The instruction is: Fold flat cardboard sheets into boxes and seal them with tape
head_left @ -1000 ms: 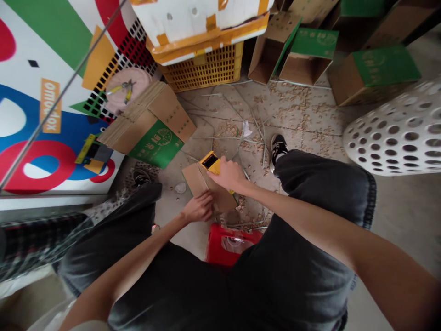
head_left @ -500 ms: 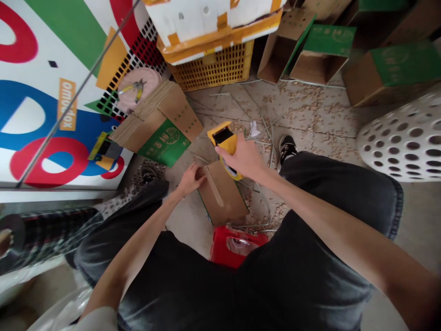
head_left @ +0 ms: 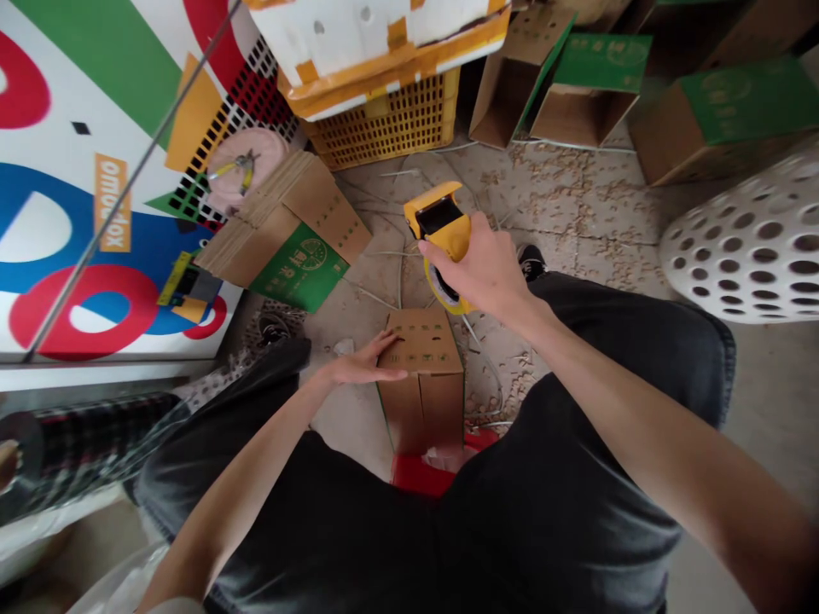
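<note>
A brown cardboard box stands on the floor between my legs, a printed side with small holes facing up. My left hand rests at its left upper edge, thumb and fingers spread apart. In my right hand is a yellow tape dispenser, held up beyond the box and clear of it. The dispenser's black roller end points away to the upper left. My palm hides part of its body.
Flattened green-and-brown cartons are stacked at left, beside a pink round stool carrying pliers. A yellow crate stands ahead; open cartons lie at upper right. A white perforated basket is at right, a red object behind the box.
The box has been turned, so its printed, holed side now faces up instead of the taped one. My right hand has moved the tape dispenser up and right; my left hand has opened wider.
</note>
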`<state>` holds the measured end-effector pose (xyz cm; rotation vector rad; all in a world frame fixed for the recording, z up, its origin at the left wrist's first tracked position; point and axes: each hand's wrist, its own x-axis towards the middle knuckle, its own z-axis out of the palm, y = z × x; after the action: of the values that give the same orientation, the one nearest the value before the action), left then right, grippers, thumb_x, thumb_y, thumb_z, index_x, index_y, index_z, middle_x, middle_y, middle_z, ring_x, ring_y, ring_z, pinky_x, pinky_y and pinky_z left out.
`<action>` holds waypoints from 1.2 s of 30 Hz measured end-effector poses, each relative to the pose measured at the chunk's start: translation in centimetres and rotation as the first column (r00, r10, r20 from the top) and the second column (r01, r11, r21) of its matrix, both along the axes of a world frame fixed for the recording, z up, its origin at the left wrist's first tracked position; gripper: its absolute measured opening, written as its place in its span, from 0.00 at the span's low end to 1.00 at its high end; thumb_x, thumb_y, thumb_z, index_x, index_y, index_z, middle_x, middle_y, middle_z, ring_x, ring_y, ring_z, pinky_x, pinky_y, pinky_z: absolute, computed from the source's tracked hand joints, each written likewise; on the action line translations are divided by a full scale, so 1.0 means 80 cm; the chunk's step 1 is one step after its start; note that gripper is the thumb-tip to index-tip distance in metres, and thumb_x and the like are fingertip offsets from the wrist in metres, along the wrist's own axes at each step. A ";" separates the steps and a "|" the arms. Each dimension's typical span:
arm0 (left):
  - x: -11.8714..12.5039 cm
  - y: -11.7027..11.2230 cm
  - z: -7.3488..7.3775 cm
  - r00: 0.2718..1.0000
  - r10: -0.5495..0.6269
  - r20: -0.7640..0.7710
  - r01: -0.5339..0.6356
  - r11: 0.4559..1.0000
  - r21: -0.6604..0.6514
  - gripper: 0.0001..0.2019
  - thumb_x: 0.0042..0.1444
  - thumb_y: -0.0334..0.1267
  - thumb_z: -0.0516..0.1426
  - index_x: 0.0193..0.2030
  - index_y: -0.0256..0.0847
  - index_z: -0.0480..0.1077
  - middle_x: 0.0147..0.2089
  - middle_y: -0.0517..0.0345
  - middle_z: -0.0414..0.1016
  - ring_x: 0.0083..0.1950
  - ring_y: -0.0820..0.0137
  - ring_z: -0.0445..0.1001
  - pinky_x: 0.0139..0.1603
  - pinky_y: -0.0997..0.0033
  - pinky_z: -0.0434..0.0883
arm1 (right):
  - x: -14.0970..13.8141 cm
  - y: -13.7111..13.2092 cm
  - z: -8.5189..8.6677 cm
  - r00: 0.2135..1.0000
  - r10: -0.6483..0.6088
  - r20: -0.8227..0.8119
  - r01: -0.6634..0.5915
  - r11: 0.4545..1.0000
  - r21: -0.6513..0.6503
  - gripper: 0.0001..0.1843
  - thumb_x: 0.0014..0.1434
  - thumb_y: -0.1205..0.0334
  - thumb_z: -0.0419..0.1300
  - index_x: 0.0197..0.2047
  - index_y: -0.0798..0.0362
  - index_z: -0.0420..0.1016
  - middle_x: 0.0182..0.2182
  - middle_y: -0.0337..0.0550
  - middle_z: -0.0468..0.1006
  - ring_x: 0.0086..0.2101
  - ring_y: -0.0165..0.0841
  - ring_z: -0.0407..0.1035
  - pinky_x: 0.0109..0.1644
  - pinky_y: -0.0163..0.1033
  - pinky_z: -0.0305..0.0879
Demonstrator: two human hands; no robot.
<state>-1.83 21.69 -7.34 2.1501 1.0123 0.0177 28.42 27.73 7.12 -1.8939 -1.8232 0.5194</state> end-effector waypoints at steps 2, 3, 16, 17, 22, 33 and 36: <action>0.004 -0.003 -0.001 0.997 -0.045 -0.061 0.043 0.998 -0.041 0.43 0.66 0.65 0.58 0.80 0.45 0.57 0.81 0.37 0.56 0.80 0.47 0.59 0.71 0.43 0.70 | 0.003 -0.002 -0.006 0.999 0.009 -0.033 -0.007 0.999 0.049 0.39 0.69 0.30 0.54 0.63 0.59 0.66 0.50 0.62 0.78 0.56 0.59 0.75 0.56 0.65 0.74; 0.009 -0.005 0.001 0.996 -0.055 -0.076 0.051 0.997 -0.049 0.41 0.68 0.66 0.55 0.80 0.44 0.57 0.82 0.39 0.54 0.81 0.48 0.56 0.73 0.43 0.68 | 0.003 -0.003 -0.007 0.999 0.009 -0.047 -0.006 0.998 0.059 0.40 0.69 0.30 0.55 0.63 0.59 0.67 0.50 0.62 0.78 0.55 0.59 0.76 0.56 0.65 0.74; 0.074 -0.001 0.033 0.977 -0.190 -0.097 0.192 0.981 0.018 0.28 0.75 0.43 0.45 0.79 0.45 0.61 0.80 0.50 0.61 0.79 0.56 0.62 0.77 0.50 0.63 | 0.007 -0.011 0.011 0.997 0.022 -0.069 -0.019 0.999 0.040 0.41 0.69 0.28 0.53 0.64 0.59 0.63 0.53 0.62 0.77 0.60 0.62 0.72 0.60 0.68 0.71; 0.074 0.002 0.031 0.975 -0.195 -0.109 0.197 0.980 0.011 0.28 0.76 0.43 0.44 0.79 0.47 0.61 0.80 0.52 0.61 0.79 0.57 0.61 0.77 0.50 0.63 | 0.008 -0.012 0.011 0.997 0.024 -0.072 -0.021 0.999 0.044 0.41 0.69 0.28 0.53 0.64 0.58 0.63 0.53 0.61 0.77 0.60 0.62 0.72 0.60 0.68 0.71; 0.083 0.012 0.009 0.979 -0.140 -0.147 0.151 0.986 0.068 0.27 0.75 0.40 0.43 0.75 0.45 0.67 0.74 0.50 0.71 0.73 0.56 0.68 0.75 0.47 0.63 | 0.008 -0.015 0.015 0.996 0.026 -0.083 -0.023 0.999 0.039 0.41 0.69 0.28 0.52 0.65 0.58 0.63 0.51 0.58 0.78 0.59 0.61 0.73 0.60 0.69 0.71; 0.084 0.030 -0.037 0.969 -0.092 -0.229 0.117 0.988 0.099 0.29 0.76 0.44 0.39 0.74 0.36 0.68 0.70 0.41 0.73 0.70 0.53 0.67 0.72 0.43 0.64 | -0.004 -0.017 0.022 0.995 0.054 -0.081 -0.055 0.998 -0.012 0.42 0.71 0.29 0.50 0.66 0.60 0.61 0.51 0.60 0.77 0.59 0.61 0.73 0.61 0.66 0.71; 0.085 0.034 -0.045 0.969 -0.092 -0.228 0.124 0.984 0.130 0.29 0.76 0.45 0.39 0.73 0.37 0.69 0.66 0.43 0.77 0.67 0.53 0.68 0.70 0.41 0.65 | -0.005 -0.019 0.023 0.994 0.035 -0.106 -0.038 0.999 -0.031 0.41 0.69 0.30 0.53 0.64 0.61 0.63 0.49 0.60 0.79 0.57 0.60 0.75 0.60 0.65 0.72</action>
<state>4.99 24.41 -10.94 2.3763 1.0442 -0.2125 28.02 26.18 8.99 -1.8214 -1.7946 0.6534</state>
